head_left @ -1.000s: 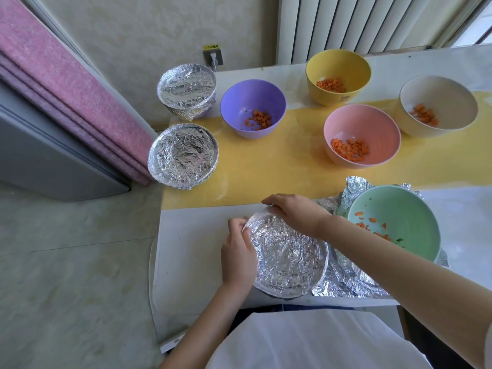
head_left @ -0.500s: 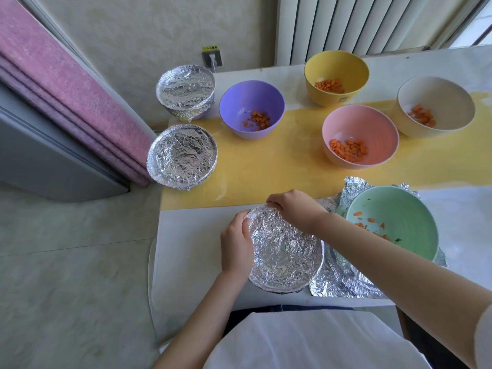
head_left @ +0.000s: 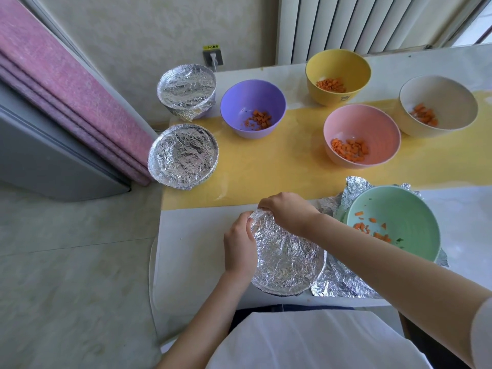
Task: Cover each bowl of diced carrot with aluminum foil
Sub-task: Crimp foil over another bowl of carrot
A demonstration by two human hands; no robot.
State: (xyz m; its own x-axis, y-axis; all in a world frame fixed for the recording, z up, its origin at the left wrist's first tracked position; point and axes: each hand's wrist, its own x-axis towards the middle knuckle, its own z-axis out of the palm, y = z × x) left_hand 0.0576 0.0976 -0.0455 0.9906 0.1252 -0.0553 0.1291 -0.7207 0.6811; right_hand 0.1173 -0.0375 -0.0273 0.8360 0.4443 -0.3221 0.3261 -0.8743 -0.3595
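A foil-covered bowl [head_left: 286, 254] stands at the table's near edge. My left hand [head_left: 239, 245] grips its left rim, fingers curled over the foil. My right hand [head_left: 288, 211] curls over the far rim and presses the foil down. To the right stands an uncovered green bowl [head_left: 415, 206] of diced carrot on a loose foil sheet [head_left: 343, 282]. Two more foil-covered bowls stand at the far left, one at the back [head_left: 186, 89] and one nearer [head_left: 183, 155]. Purple [head_left: 253, 99], yellow [head_left: 338, 66], pink [head_left: 372, 123] and cream [head_left: 442, 97] bowls hold carrot, uncovered.
A yellow mat [head_left: 279, 166] runs across the white table [head_left: 191, 249]. The table's left edge drops to the floor. A pink padded panel [head_left: 66, 83] leans at the left, with a wall socket [head_left: 213, 55] and a radiator [head_left: 359, 22] behind.
Both hands have worked round the near bowl's rim: my left hand slid up toward the far-left rim and my right hand drew in over the far rim.
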